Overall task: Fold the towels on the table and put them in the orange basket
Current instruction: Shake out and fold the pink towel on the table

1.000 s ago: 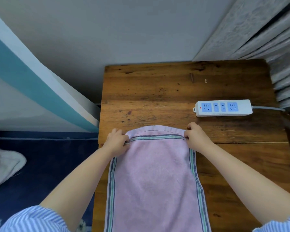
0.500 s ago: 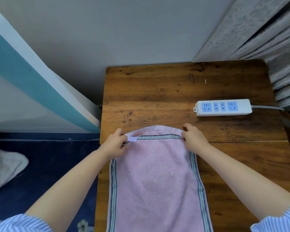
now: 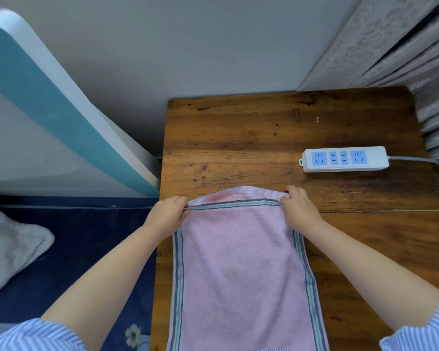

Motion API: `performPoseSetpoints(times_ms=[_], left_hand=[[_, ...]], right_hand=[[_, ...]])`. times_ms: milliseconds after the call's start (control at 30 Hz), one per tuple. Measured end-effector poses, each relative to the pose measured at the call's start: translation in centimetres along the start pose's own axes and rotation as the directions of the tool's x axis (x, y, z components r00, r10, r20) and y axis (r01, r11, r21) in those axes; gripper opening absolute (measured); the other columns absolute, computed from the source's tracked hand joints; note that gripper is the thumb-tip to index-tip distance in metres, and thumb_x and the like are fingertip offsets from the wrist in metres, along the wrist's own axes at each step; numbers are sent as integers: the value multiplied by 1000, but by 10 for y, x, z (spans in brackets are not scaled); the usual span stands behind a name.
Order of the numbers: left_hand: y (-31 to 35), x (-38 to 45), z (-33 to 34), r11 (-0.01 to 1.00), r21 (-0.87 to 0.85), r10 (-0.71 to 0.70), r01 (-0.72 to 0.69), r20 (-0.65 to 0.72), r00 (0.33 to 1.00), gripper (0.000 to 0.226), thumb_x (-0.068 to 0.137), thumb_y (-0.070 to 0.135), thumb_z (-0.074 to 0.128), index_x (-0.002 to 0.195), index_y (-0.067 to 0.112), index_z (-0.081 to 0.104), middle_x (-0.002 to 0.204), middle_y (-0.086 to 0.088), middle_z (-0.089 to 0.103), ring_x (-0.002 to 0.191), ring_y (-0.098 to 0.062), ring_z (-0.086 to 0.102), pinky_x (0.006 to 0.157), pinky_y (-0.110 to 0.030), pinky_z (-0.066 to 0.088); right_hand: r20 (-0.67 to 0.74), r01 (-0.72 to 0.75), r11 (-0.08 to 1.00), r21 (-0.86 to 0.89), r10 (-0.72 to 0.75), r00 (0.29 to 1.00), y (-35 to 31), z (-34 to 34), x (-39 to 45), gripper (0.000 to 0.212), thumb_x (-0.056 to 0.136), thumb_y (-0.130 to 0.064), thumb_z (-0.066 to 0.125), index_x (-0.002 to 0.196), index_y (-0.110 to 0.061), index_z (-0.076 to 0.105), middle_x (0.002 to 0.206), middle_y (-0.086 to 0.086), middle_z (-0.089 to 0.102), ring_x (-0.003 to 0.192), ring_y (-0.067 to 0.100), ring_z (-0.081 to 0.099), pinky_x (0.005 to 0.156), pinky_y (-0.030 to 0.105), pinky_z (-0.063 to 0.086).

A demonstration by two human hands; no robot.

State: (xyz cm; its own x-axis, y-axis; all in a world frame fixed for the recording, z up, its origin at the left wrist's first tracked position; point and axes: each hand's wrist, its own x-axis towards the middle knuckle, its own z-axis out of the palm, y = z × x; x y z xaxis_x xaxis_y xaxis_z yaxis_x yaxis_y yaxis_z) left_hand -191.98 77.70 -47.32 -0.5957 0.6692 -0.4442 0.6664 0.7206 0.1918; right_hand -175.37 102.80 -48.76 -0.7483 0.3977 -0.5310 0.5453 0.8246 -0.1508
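the pink towel (image 3: 241,269) lies lengthwise on the wooden table (image 3: 238,138), running from between the two hands back toward the person and off the near edge of the view. the left hand (image 3: 166,216) pinches the far left corner of the towel with its fingers curled around the striped edge, and the right hand (image 3: 299,211) does the same at the far right corner, so the far edge is stretched taut between them. just beyond the knuckles a second layer of pink cloth shows, so the towel looks already doubled here. it is soft, light terry cloth that will sag and bunch wherever it is not held, and it will not slip much on the rough wood; i judge the corners are the right place to hold, since gripping both keeps the edge straight for the next fold. a white power strip (image 3: 345,159) sits on the table beyond the right hand and a little to its outer side, well apart from the cloth. the orange basket is not in view.
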Motion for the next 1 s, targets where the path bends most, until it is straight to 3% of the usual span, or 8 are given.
performPoseSetpoints(times_ms=[67, 167, 400, 500, 633, 767, 867, 1000], left_hand=[[1, -1, 2, 1000, -22, -14, 15, 44, 999, 19, 94, 22, 45, 106, 12, 55, 108, -6, 57, 94, -22, 55, 76, -33, 47], [1, -3, 5, 1000, 6, -4, 4, 80, 997, 21, 94, 19, 45, 110, 12, 57, 110, -6, 57, 97, -22, 55, 76, -33, 47], [-3, -6, 2, 999, 26, -36, 36, -4, 999, 22, 95, 25, 43, 104, 11, 58, 106, -5, 63, 95, -24, 58, 75, -34, 47], [-2, -8, 2, 999, 21, -40, 40, -26, 999, 22, 96, 26, 42, 103, 10, 55, 103, -6, 64, 92, -25, 59, 73, -34, 47], [0, -10, 2, 998, -14, -58, 57, -64, 996, 20, 96, 24, 41, 103, 9, 52, 98, -8, 65, 86, -27, 60, 67, -34, 45], [-1, -12, 2, 997, -34, -70, 67, -99, 993, 19, 96, 24, 41, 102, 9, 52, 95, -9, 65, 83, -27, 60, 63, -33, 44], [-3, -15, 1, 993, -68, -105, 97, -132, 986, 17, 96, 23, 41, 101, 10, 51, 91, -8, 65, 79, -26, 59, 60, -32, 43], [-7, -21, -4, 991, -36, -135, 132, -113, 984, 14, 96, 24, 41, 104, 13, 47, 92, -7, 64, 78, -24, 59, 58, -30, 39]], right_hand=[[25, -30, 999, -33, 31, 999, -8, 3, -5, 31, 87, -2, 47, 118, -3, 50, 137, 14, 31, 118, 29, 37, 86, 32, 43], [17, -74, 996, -48, 75, 997, -10, 1, -2, 26, 86, -3, 48, 111, -3, 54, 127, 13, 38, 112, 29, 39, 90, 32, 39], [56, 85, 977, -197, -76, 996, 3, -10, 5, 28, 87, -10, 52, 112, -8, 62, 119, 7, 48, 112, 23, 39, 93, 30, 37], [89, 122, 988, -99, -114, 990, 1, -14, 6, 18, 86, -8, 54, 102, -3, 61, 108, 8, 47, 96, 19, 43, 72, 22, 38], [132, 103, 992, 70, -112, 985, 0, -20, 5, 9, 84, -6, 55, 84, -8, 46, 91, 4, 42, 75, 16, 40, 49, 21, 26], [131, 193, 980, 44, -197, 972, 7, -30, -2, 16, 82, -12, 60, 68, -12, 53, 93, 0, 36, 81, 17, 41, 58, 23, 32], [107, 222, 974, 52, -227, 968, 13, -41, -7, 10, 82, -13, 59, 80, -5, 66, 91, 1, 43, 84, 19, 48, 63, 24, 37], [40, 217, 968, 124, -223, 974, 21, -53, -21, 13, 82, -14, 62, 90, -5, 68, 84, 1, 54, 80, 15, 51, 66, 21, 38]])
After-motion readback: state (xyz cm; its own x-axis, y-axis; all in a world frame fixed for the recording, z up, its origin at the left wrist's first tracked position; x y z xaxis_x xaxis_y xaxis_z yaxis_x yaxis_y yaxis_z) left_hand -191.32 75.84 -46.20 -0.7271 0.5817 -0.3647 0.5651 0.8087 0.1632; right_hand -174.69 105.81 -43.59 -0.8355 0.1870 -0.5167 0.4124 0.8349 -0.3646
